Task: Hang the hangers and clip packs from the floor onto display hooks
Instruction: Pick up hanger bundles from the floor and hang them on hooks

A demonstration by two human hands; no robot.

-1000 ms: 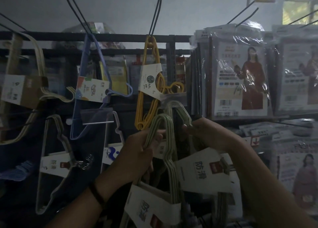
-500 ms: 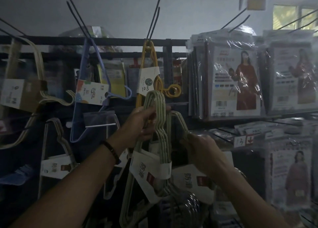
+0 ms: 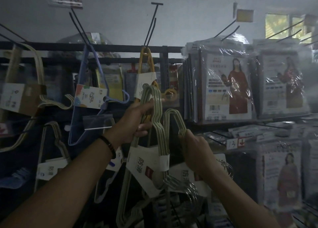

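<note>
My left hand (image 3: 137,119) grips a banded pack of pale green hangers (image 3: 155,124) by its upper bend, held up in front of the yellow hanger pack (image 3: 145,62). A white paper label (image 3: 146,167) wraps this pack. My right hand (image 3: 194,150) grips a second pale green hanger pack (image 3: 173,117) just right of the first, its own label (image 3: 185,174) lower down. The yellow pack hangs from a black display hook (image 3: 151,28) above. Both green packs sit below that hook.
A blue hanger pack (image 3: 89,93) hangs on the hook to the left, cream hangers (image 3: 36,76) farther left, white ones (image 3: 53,141) below. Bagged garment packs (image 3: 223,83) fill the hooks on the right. A black rail (image 3: 106,48) runs across the rack.
Both hands have risen with their green hanger packs. The left pack now overlaps the yellow pack's label, nearer the hook above.
</note>
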